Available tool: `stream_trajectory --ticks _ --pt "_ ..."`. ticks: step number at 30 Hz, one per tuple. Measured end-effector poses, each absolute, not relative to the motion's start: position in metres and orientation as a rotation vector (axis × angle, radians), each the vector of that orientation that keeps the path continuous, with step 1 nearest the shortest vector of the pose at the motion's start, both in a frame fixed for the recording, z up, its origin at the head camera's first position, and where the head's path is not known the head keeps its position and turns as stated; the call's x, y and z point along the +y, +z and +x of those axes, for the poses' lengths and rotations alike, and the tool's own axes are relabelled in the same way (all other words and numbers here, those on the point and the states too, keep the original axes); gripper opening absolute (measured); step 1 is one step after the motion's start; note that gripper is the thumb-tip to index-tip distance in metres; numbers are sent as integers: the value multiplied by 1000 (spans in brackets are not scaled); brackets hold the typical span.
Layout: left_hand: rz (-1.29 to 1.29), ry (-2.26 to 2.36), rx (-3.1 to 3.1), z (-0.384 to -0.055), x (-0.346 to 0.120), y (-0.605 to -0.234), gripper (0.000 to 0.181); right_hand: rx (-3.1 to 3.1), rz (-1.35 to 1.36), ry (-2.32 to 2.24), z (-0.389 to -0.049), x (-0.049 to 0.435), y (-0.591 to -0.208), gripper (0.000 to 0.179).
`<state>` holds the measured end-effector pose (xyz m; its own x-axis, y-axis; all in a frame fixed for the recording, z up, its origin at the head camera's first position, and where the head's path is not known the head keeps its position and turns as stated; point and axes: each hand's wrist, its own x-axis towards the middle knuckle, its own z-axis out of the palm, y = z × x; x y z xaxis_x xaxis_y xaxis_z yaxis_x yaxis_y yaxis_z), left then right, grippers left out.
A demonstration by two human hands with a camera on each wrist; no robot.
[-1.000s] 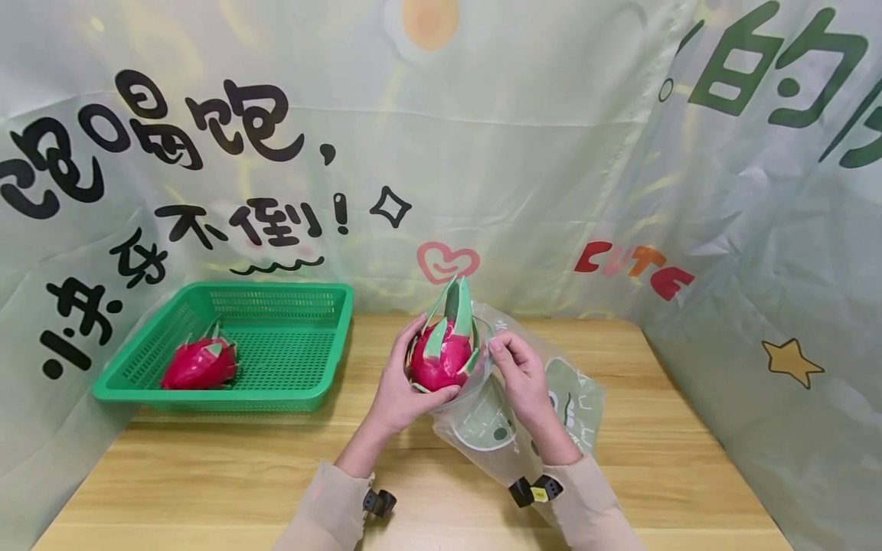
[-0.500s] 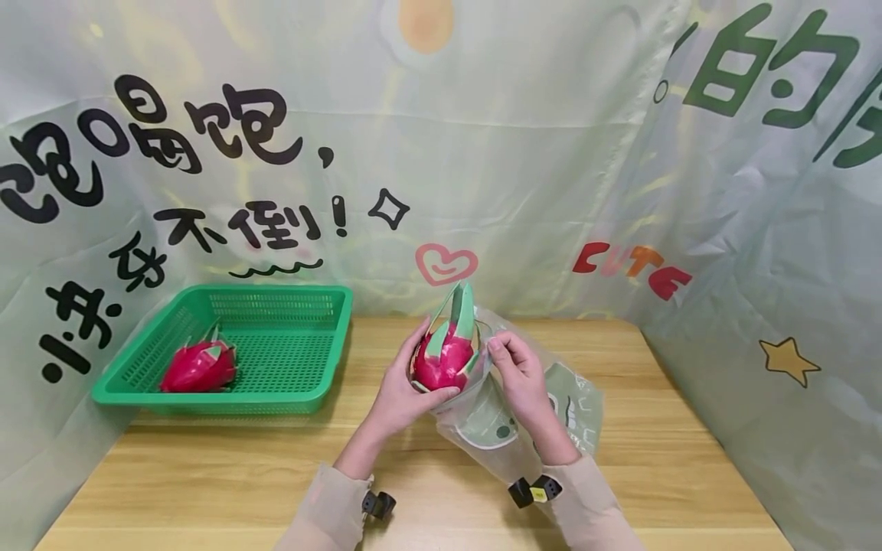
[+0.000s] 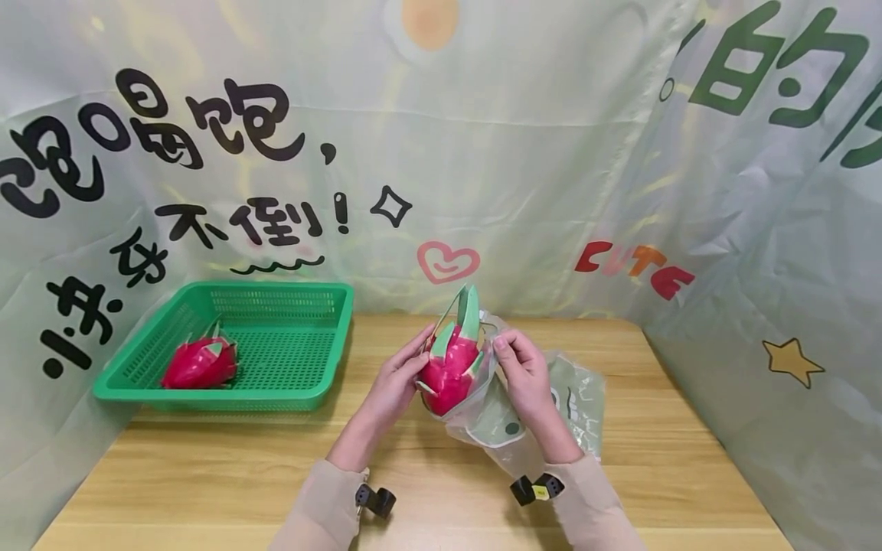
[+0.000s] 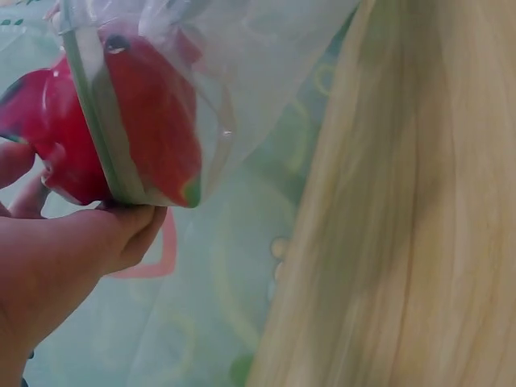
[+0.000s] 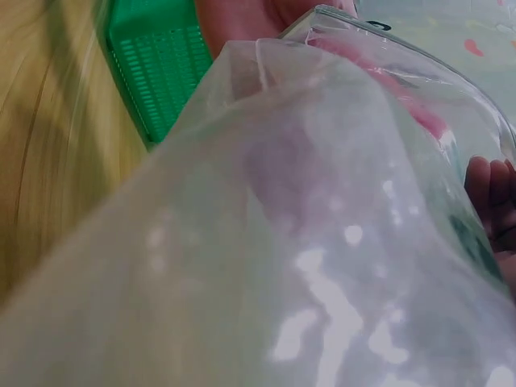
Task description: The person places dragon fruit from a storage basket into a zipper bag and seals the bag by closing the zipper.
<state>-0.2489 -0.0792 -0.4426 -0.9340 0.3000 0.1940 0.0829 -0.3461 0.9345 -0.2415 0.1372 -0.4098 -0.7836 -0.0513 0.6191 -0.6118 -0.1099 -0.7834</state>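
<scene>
My left hand (image 3: 396, 375) holds a red dragon fruit (image 3: 451, 375) with long green leaves at the mouth of a clear plastic bag. The fruit's lower part is inside the bag and its leaves stick out. Opposite, my right hand (image 3: 527, 367) pinches the rim of the bag (image 3: 492, 417), which hangs to the right over the table. In the left wrist view, the bag's banded edge crosses the fruit (image 4: 153, 121) and my left fingers (image 4: 141, 230) lie against its side. Wrinkled plastic (image 5: 322, 242) hides most of the fruit in the right wrist view.
A green plastic basket (image 3: 282, 394) stands at the left with another dragon fruit (image 3: 200, 363) lying in it. Printed cloth (image 3: 524, 191) hangs behind and beside the wooden table (image 3: 654, 474).
The dragon fruit has sunk lower and slightly right into the bag. My left thumb has drawn back from across its front. The right hand has kept its pinch on the rim.
</scene>
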Motion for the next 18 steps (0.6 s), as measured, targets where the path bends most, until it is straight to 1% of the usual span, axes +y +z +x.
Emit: stream_trajectory --ticks 11,18 --pt "512 2248 1988 -248 -88 -440 58 -1815 728 1854 -245 138 -412 15" --pt "478 2287 2152 -246 -87 -433 52 -1977 706 1789 -242 132 -414 14"
